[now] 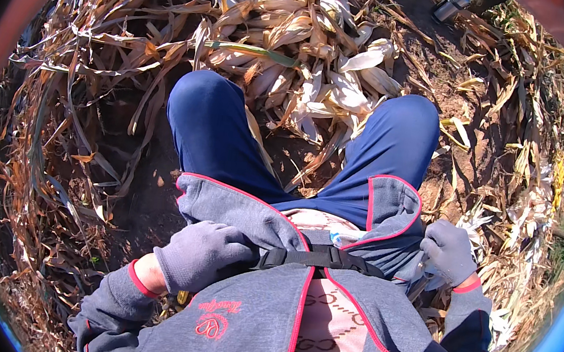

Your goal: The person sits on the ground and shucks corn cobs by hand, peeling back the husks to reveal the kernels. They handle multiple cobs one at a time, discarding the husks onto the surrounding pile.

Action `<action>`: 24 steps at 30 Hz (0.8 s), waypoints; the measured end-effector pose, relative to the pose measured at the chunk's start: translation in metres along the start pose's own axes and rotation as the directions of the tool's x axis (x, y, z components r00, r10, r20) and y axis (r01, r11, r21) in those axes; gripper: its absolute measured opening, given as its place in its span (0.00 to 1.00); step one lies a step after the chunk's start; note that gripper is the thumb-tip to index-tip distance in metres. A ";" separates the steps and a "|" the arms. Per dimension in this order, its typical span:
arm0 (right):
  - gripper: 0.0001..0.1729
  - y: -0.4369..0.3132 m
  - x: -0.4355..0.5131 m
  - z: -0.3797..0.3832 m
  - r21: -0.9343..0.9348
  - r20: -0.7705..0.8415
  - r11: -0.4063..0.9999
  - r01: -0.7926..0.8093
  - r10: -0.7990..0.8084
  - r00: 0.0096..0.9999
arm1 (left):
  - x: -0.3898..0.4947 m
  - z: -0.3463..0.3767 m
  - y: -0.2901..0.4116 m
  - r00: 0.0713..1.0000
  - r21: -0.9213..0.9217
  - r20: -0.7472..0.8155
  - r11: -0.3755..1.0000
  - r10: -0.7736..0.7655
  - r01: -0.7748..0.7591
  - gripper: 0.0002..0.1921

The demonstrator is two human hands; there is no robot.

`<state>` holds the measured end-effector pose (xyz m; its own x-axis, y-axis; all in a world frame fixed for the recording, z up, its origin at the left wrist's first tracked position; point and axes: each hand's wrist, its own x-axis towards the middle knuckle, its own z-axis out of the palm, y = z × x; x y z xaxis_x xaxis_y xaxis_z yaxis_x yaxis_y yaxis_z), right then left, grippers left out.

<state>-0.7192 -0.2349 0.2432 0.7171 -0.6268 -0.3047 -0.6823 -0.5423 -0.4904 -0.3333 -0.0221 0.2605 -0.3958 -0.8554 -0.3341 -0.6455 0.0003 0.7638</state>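
My left hand [203, 256], in a grey knit glove, is curled on a fold of the grey jacket [250, 219] at the waist, beside the black belt; its fingertips are hidden. At the other side of the waist, my right hand [449, 252], gloved alike, closes on the jacket's side edge. A black strap with a plastic buckle [338, 258] crosses the jacket front. Below the buckle the jacket parts over a pink patterned shirt [328, 335]. Part of a small white and blue item [346, 236] shows just above the belt.
Beyond my bent knees in blue trousers [397, 137] lies a heap of husk-covered corn ears [299, 35]. Dry corn stalks and leaves [97, 48] cover the ground at the left. A metal flask [451, 5] is at the upper right, near brown soil and more husks.
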 end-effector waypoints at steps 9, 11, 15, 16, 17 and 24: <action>0.17 -0.034 0.014 -0.035 0.220 0.083 0.939 -0.265 0.252 0.964 | -0.014 0.024 -0.006 1.000 0.194 0.013 0.981 -0.025 0.022 0.14; 0.23 -0.030 0.008 -0.031 0.182 0.234 0.966 -0.184 0.139 0.962 | -0.019 0.030 -0.008 0.999 0.212 -0.026 0.977 -0.028 0.033 0.13; 0.26 -0.024 0.006 -0.001 0.241 0.371 0.899 -0.366 0.263 0.891 | -0.031 0.014 -0.006 0.996 0.282 -0.054 0.956 -0.071 0.084 0.11; 0.24 -0.019 0.003 0.008 0.336 0.333 0.878 -0.341 0.228 0.915 | -0.042 0.014 -0.012 0.995 0.298 -0.077 0.951 -0.064 0.084 0.10; 0.23 -0.014 0.005 0.014 0.324 0.280 0.911 -0.257 0.167 0.945 | -0.051 0.014 -0.016 0.994 0.313 -0.099 0.946 -0.055 0.083 0.09; 0.14 -0.005 0.013 0.025 0.282 0.143 0.959 0.004 -0.046 0.989 | -0.065 -0.007 -0.023 0.885 -0.021 -0.241 0.914 -0.397 0.405 0.15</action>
<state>-0.7025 -0.2265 0.2216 0.7608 -0.5149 -0.3951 -0.6116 -0.3652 -0.7018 -0.2881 0.0298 0.2687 0.0636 -0.8824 -0.4663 -0.7368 -0.3566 0.5745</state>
